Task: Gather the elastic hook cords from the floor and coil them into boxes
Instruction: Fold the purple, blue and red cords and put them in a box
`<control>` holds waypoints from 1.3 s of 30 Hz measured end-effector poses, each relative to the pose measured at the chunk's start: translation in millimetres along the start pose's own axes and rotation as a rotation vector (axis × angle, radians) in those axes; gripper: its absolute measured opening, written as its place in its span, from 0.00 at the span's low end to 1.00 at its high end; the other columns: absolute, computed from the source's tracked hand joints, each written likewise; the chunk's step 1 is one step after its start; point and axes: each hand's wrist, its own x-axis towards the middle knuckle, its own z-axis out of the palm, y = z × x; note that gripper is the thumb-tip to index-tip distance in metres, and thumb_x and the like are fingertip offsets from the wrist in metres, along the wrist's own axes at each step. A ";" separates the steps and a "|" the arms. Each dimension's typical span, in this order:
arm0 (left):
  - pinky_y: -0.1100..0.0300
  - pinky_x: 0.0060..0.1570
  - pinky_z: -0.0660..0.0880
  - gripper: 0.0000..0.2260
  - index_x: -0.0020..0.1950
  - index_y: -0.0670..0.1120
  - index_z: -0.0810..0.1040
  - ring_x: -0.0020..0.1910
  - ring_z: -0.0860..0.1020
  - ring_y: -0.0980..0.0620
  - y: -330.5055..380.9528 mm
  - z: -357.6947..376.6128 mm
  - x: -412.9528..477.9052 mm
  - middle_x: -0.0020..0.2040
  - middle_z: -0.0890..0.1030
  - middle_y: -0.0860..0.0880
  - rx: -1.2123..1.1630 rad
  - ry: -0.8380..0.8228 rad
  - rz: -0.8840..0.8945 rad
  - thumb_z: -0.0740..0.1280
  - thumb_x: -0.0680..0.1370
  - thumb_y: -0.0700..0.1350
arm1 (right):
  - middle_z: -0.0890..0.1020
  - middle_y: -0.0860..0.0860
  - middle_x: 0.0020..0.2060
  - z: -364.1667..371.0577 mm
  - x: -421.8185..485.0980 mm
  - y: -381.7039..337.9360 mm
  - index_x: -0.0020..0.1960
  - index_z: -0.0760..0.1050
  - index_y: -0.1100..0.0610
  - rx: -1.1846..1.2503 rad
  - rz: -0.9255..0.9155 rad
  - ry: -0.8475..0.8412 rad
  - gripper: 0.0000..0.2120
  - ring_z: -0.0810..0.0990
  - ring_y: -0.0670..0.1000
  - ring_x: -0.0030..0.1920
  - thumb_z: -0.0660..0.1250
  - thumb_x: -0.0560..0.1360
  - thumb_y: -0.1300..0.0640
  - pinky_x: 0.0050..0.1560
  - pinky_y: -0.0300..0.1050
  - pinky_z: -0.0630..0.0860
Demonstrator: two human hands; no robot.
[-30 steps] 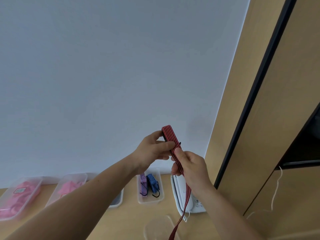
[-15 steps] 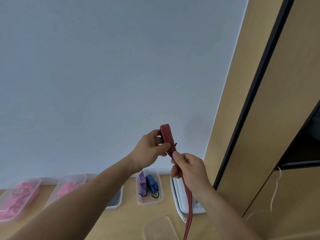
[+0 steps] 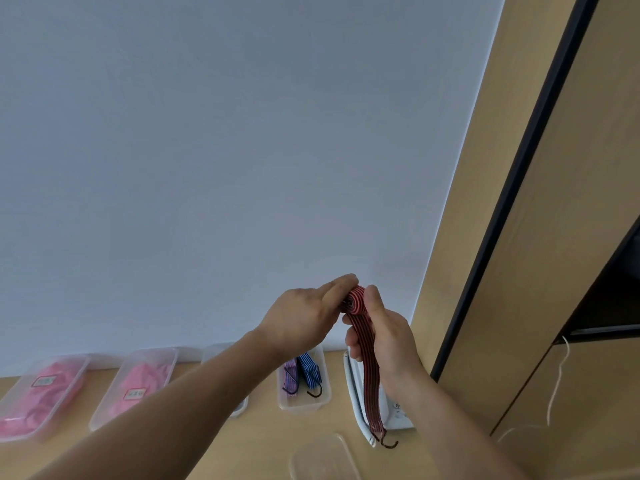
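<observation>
Pinches red cord's [image 3: 356,303] rolled end in left grip [image 3: 304,317] so no turn slips; runs its tail through curled right grip [image 3: 386,337] for tension. Holds all aloft above worktop [image 3: 263,441], hook [image 3: 388,444] dangling near box [image 3: 302,407] of coiled cords.

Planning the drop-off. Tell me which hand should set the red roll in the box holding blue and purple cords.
Probably the left hand: its fingers pinch the red coil, and the box lies below it. The right hand only holds the tail.
</observation>
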 end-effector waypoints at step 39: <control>0.57 0.31 0.79 0.21 0.64 0.40 0.79 0.34 0.81 0.50 1.1 -3.7 -2.5 0.51 0.86 0.49 -0.087 0.083 -0.133 0.74 0.72 0.37 | 0.69 0.51 0.22 -2.3 -2.9 -5.3 0.36 0.80 0.58 -0.053 -0.087 0.026 0.29 0.64 0.47 0.24 0.64 0.68 0.31 0.25 0.38 0.62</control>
